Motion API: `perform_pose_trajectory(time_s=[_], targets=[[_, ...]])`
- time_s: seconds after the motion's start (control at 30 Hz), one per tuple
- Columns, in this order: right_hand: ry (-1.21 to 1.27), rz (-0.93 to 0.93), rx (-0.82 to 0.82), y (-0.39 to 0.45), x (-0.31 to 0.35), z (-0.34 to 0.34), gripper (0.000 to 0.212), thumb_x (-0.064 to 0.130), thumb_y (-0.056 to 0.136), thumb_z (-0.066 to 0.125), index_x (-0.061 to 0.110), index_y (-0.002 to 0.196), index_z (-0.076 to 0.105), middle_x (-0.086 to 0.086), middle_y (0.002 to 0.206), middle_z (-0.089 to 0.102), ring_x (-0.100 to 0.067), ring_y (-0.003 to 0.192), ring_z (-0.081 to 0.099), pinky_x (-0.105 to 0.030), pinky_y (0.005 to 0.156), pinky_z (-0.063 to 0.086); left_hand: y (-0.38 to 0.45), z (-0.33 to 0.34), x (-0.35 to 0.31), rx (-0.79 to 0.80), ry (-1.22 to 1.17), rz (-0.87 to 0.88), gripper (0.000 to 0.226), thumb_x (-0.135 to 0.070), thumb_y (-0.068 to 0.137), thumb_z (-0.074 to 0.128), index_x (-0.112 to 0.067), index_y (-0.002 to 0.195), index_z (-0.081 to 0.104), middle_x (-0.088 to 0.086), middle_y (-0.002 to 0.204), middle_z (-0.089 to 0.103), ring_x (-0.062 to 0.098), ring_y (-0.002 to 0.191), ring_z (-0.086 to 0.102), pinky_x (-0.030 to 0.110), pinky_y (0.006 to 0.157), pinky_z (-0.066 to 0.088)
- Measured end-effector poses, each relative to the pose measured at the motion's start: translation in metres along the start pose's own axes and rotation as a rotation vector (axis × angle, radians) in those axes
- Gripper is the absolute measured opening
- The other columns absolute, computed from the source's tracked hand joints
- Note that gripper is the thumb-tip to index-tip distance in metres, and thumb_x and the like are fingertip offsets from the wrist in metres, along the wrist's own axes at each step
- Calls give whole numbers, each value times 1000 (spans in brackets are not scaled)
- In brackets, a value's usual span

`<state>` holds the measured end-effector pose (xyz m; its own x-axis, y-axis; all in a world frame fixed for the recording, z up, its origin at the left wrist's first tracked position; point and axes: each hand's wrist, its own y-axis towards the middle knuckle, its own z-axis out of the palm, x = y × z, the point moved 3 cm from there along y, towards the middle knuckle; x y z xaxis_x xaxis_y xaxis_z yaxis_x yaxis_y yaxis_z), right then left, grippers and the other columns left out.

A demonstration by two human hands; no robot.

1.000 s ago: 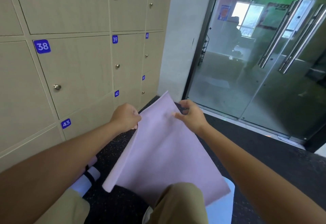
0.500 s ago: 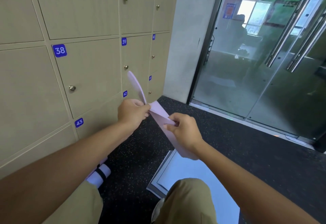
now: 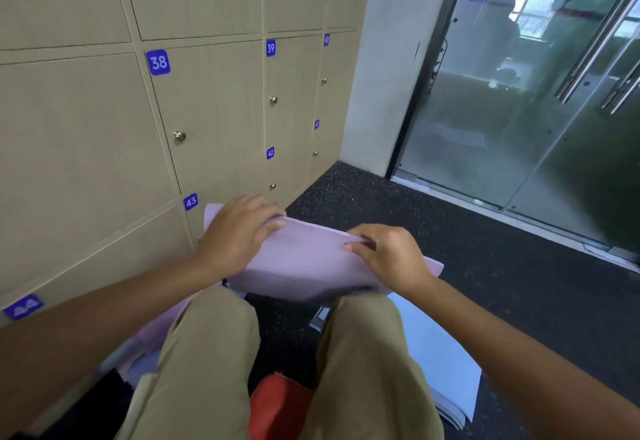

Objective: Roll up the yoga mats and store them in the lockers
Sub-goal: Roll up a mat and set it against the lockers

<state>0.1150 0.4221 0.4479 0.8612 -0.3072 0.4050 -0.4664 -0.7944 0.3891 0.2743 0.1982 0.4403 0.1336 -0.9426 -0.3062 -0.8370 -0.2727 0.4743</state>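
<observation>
A lilac yoga mat (image 3: 304, 263) lies folded across my knees, its long fold running from left to right. My left hand (image 3: 235, 232) rests on its left part with the fingers spread over the fold. My right hand (image 3: 388, 252) pinches the fold edge near the right end, thumb and fingers curled on it. More of the lilac mat trails down at my left thigh (image 3: 152, 339). A pale blue mat (image 3: 440, 360) lies flat on the floor under my right leg.
Beige lockers (image 3: 214, 100) numbered 38 to 44 fill the left wall, all doors closed with small round knobs. Glass doors (image 3: 540, 110) with long steel handles stand at the right. Dark speckled rubber floor (image 3: 485, 266) lies ahead. A red object (image 3: 277, 408) shows between my legs.
The mat, held up in the air and twisted a moment ago, has come down onto my knees. Both hands dropped with it and moved apart along the fold; the view tilted downward.
</observation>
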Motion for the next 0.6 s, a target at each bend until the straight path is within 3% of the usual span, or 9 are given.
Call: perform_pose_trajectory(time_s=[0.23,0.43,0.6], targets=[[-9,-136,17,-73,26,17,23,32,104,55,21,99,74,7,91,68,-14,89,56,-38,80,50,-95,-13,-27,16,-87,4,28,-46,99,49,-26,94,68,-10,89,63,20,85,59,46,77,48],[14,-176,-48,-145,57,26,27,33,102,56,17,96,76,5,88,68,-17,84,59,-34,79,49,-176,-16,-54,-16,-199,-103,27,-47,93,57,-25,87,72,-17,87,65,12,85,62,44,78,51],[58,-199,-39,-198,84,20,28,37,101,58,18,95,78,8,88,69,-15,82,62,-32,76,52,-230,-29,-72,79,-282,-189,25,-55,93,56,-34,86,69,-21,88,64,9,88,61,37,81,46]])
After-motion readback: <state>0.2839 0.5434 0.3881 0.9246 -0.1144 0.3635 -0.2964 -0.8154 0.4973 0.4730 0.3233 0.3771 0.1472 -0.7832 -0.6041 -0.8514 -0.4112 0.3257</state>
